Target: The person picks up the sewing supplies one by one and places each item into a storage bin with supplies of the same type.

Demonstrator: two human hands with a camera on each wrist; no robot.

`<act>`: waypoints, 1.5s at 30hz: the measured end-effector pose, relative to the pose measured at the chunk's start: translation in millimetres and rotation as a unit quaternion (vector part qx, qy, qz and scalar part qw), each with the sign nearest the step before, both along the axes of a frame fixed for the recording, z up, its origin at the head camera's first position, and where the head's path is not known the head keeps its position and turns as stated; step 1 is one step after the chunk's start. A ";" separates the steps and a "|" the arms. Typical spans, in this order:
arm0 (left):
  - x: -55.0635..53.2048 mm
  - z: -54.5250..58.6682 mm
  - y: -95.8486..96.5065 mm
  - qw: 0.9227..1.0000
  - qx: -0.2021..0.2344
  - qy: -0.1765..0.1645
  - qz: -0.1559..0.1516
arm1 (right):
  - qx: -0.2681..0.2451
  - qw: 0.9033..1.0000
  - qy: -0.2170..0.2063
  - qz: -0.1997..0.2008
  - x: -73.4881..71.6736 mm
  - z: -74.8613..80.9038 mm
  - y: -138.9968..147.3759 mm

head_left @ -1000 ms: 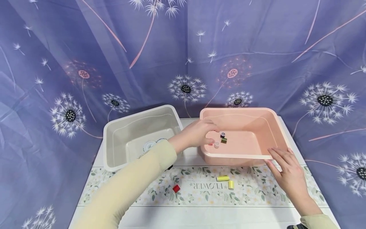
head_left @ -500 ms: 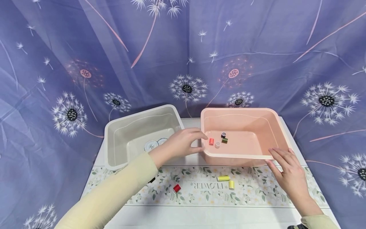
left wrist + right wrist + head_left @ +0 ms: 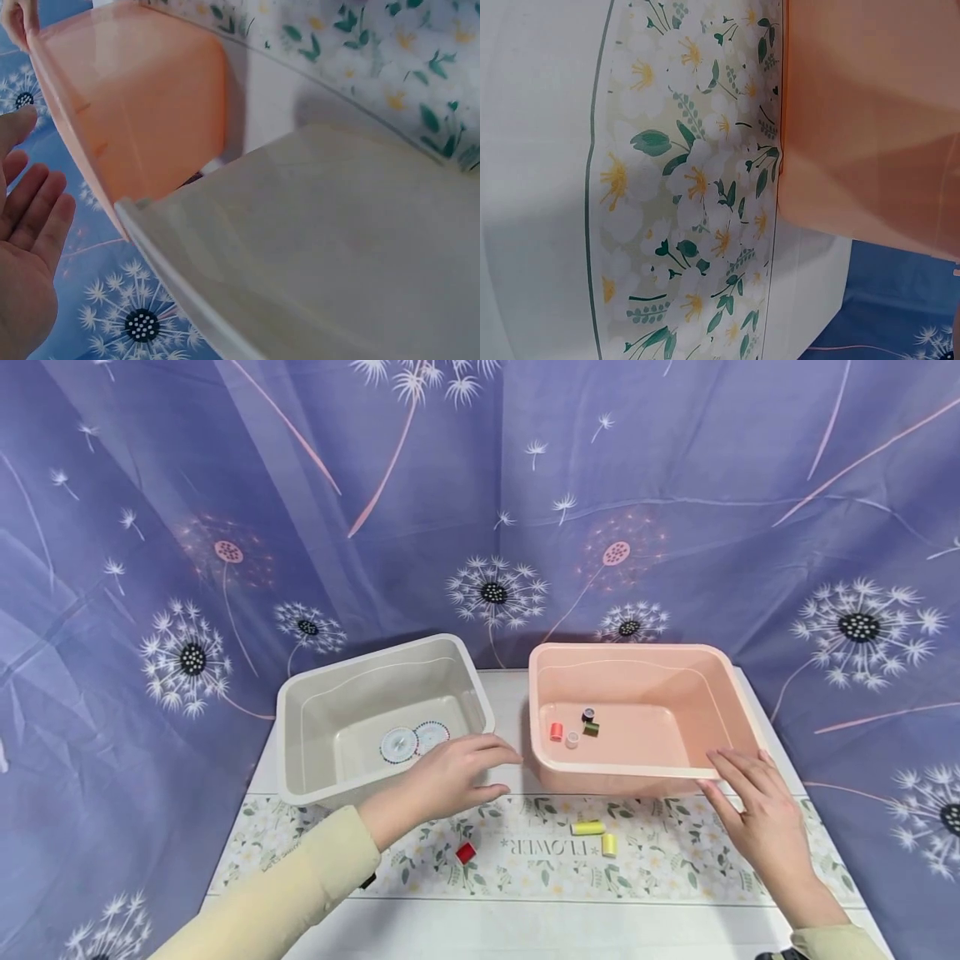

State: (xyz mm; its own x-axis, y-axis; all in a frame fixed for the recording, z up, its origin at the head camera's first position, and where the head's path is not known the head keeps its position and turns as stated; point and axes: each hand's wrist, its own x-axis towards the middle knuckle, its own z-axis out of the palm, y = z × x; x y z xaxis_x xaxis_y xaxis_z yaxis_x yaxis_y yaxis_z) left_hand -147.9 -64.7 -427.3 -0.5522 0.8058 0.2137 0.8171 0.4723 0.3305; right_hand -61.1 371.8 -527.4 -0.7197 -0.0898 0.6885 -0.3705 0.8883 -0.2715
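Fingers of the left hand (image 3: 448, 777) stand parted and empty near the red spool (image 3: 466, 853), lower centre of the frame, where a clumsy pinch could set it rolling away.

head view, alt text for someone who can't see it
A person's open left hand hovers by a grey bin containing two pin wheels, while the right hand holds the rim of a pink bin containing four thread spools. One red spool and two yellow spools lie on a floral strip in front.
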 end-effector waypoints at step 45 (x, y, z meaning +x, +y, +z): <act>48.6 -117.4 -63.4 0.993 -0.062 -0.083 0.053 | -0.005 1.000 -0.007 0.001 -0.4 0.5 -0.3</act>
State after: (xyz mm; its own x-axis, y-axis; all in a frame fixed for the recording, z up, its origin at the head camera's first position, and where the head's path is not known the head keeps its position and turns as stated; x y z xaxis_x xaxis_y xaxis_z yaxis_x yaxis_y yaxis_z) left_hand -99.2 -128.0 -544.7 -0.6549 0.7556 0.0162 0.6997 0.5981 0.3907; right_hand -61.4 371.5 -526.9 -0.7286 -0.0850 0.6796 -0.3689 0.8848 -0.2848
